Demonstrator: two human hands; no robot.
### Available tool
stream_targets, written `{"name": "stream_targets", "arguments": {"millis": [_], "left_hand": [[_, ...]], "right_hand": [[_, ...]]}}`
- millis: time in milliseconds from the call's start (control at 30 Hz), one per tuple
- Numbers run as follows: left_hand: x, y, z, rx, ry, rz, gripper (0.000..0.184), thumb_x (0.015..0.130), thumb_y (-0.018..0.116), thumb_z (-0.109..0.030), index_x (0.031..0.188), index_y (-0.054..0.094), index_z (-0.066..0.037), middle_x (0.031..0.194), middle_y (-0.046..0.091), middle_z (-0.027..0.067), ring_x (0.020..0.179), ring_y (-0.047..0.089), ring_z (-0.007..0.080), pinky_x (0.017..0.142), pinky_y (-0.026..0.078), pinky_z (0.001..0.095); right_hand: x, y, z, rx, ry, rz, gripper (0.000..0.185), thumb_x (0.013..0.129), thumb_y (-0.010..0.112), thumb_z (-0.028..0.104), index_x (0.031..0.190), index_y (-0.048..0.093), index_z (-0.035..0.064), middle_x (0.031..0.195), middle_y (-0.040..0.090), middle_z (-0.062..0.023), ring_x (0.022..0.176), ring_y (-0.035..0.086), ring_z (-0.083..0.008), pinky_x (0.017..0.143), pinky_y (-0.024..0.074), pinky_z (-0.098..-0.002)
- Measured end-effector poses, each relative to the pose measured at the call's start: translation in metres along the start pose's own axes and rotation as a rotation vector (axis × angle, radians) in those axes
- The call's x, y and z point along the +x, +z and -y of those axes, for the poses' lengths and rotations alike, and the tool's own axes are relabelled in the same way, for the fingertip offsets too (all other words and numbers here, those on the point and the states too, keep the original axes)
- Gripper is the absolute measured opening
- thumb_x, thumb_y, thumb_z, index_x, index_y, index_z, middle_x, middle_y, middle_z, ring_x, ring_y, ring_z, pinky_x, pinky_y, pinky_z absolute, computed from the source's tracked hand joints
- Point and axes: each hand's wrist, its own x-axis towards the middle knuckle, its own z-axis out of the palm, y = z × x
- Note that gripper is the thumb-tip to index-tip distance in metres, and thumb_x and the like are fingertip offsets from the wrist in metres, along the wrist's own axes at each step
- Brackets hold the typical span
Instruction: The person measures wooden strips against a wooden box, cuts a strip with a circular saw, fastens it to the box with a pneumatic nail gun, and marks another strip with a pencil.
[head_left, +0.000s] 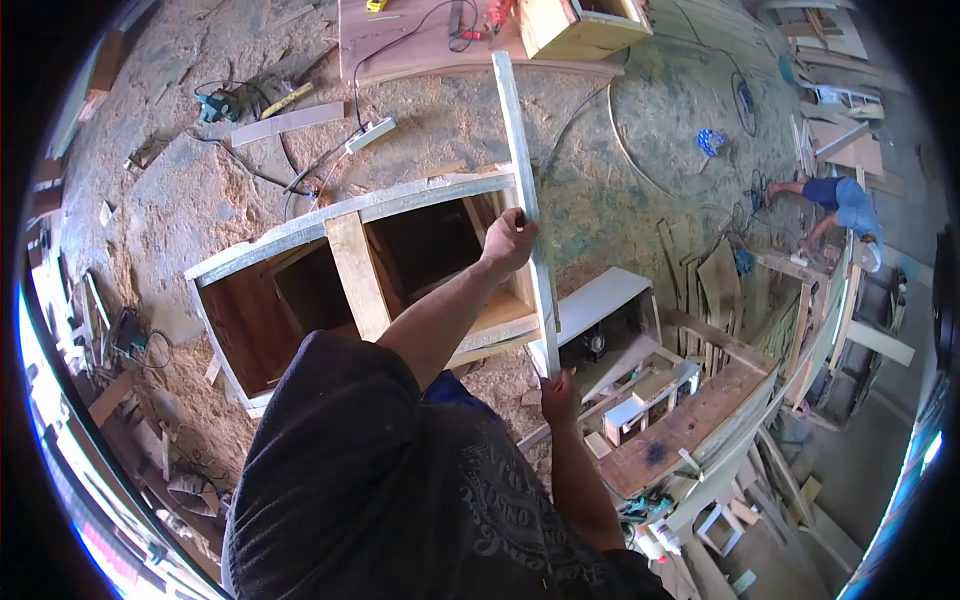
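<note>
A long pale wooden strip [520,140] lies across the right end of a wooden cabinet frame [350,245] and sticks out well beyond its far edge. My left hand [510,242] is closed at the strip, just above the frame's end; the fingertips are partly hidden. Lower down, my right hand [560,396] grips the strip's near end, thumb up against it. The frame has two open compartments, split by a light upright board [356,275]. I cannot tell whether the strip is fastened to the frame.
Sawdust and cables cover the floor. A power strip [370,135] and a power tool [218,104] lie beyond the frame, with a wooden box [580,28] at the top. A workbench [690,425] with scraps stands to the right. Another person [850,205] bends over far right.
</note>
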Motion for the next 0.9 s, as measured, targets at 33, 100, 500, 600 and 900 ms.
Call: {"name": "stream_targets", "arguments": {"millis": [33, 100, 500, 600, 900], "left_hand": [[0.002, -0.002, -0.001, 0.026, 0.013, -0.005, 0.027, 0.085, 0.058, -0.023, 0.099, 0.06, 0.0, 0.091, 0.066, 0.0131, 0.086, 0.063, 0.0232, 0.079, 0.048, 0.0339], [0.004, 0.004, 0.003, 0.007, 0.006, -0.014, 0.022, 0.083, 0.057, -0.02, 0.093, 0.062, -0.001, 0.088, 0.066, 0.0147, 0.085, 0.064, 0.0256, 0.077, 0.049, 0.0355], [0.016, 0.003, 0.008, -0.131, -0.092, 0.177, 0.021, 0.094, 0.051, -0.016, 0.104, 0.056, 0.002, 0.095, 0.062, 0.0079, 0.084, 0.062, 0.0183, 0.078, 0.055, 0.0344], [0.013, 0.003, 0.004, -0.113, -0.107, 0.19, 0.021, 0.094, 0.051, -0.018, 0.104, 0.056, 0.0, 0.096, 0.061, 0.007, 0.085, 0.062, 0.0168, 0.078, 0.054, 0.0332], [0.012, 0.004, 0.001, -0.104, -0.123, 0.125, 0.025, 0.091, 0.055, -0.016, 0.105, 0.053, 0.004, 0.099, 0.059, 0.0102, 0.083, 0.06, 0.0188, 0.073, 0.057, 0.0324]], "right_hand": [[-0.001, 0.0, -0.001, -0.029, -0.063, 0.002, 0.035, 0.078, 0.068, 0.022, 0.104, 0.053, 0.0028, 0.09, 0.06, -0.0204, 0.083, 0.059, -0.0381, 0.072, 0.0459, -0.0443], [0.004, 0.005, -0.014, 0.196, -0.27, -0.207, 0.041, 0.076, 0.072, 0.022, 0.108, 0.053, 0.0034, 0.088, 0.06, -0.0164, 0.081, 0.06, -0.0315, 0.073, 0.047, -0.0407], [0.046, 0.006, 0.065, 1.461, 0.343, -0.051, 0.013, 0.089, 0.059, 0.014, 0.095, 0.066, 0.0045, 0.071, 0.055, -0.002, 0.062, 0.051, -0.011, 0.059, 0.0472, -0.0255], [0.055, 0.023, 0.073, 1.382, 0.281, -0.248, 0.013, 0.084, 0.065, 0.012, 0.095, 0.066, 0.0044, 0.075, 0.061, -0.0021, 0.064, 0.054, -0.0096, 0.059, 0.0462, -0.0239], [0.049, 0.02, 0.068, 1.031, 0.167, -0.305, 0.016, 0.083, 0.066, 0.016, 0.094, 0.067, 0.0038, 0.081, 0.067, -0.0028, 0.075, 0.061, -0.007, 0.065, 0.0483, -0.0214]]}}
